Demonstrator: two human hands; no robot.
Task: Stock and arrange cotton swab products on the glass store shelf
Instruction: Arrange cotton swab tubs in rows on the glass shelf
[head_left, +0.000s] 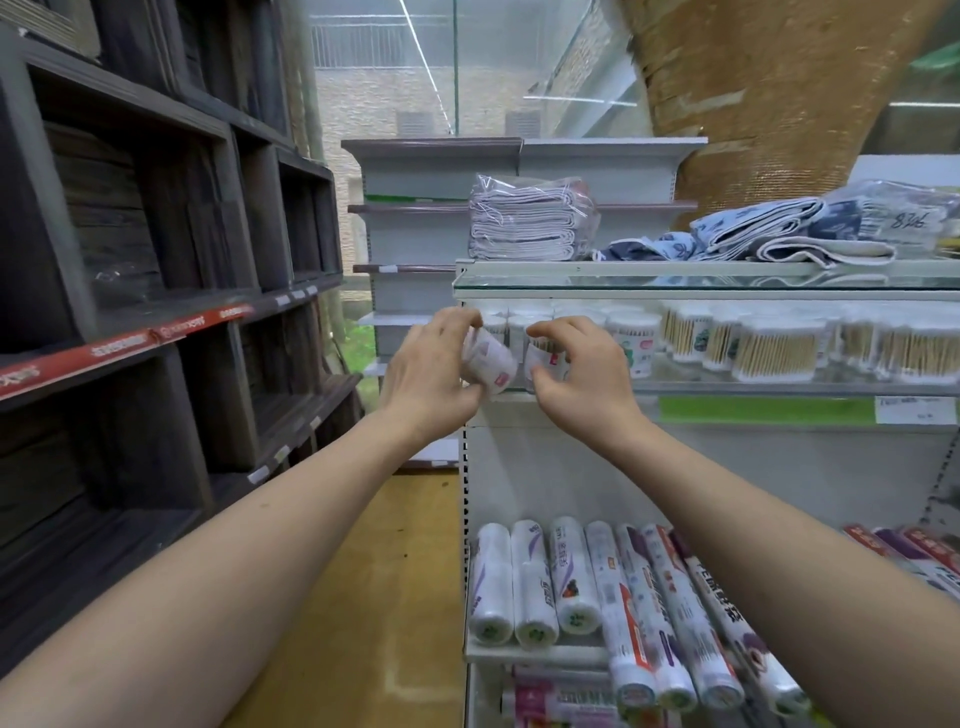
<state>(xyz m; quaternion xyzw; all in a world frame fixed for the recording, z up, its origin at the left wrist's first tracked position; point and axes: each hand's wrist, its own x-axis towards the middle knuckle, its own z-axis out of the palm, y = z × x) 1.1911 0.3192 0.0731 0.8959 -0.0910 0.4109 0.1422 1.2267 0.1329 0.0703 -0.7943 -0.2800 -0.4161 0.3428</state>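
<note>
Your left hand (431, 366) holds a tilted swab tub (488, 364); your right hand (582, 371) grips an upright tub (545, 358), both at the glass shelf (779, 388) left end. Risk: the tilted tub knocks its neighbours off the open edge.

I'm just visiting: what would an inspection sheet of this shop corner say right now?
Surface: glass shelf, its left end being stocked.
Job's things: tilted swab tub off the shelf; second tub at the shelf edge; more swab tubs in rows.
Clutter: folded cloths on the top shelf; bag rolls below.
Grippers: left hand grips the tilted tub; right hand holds the second.
Cables: nothing seen.
Surroundings: dark wooden shelving left, wooden floor.
</note>
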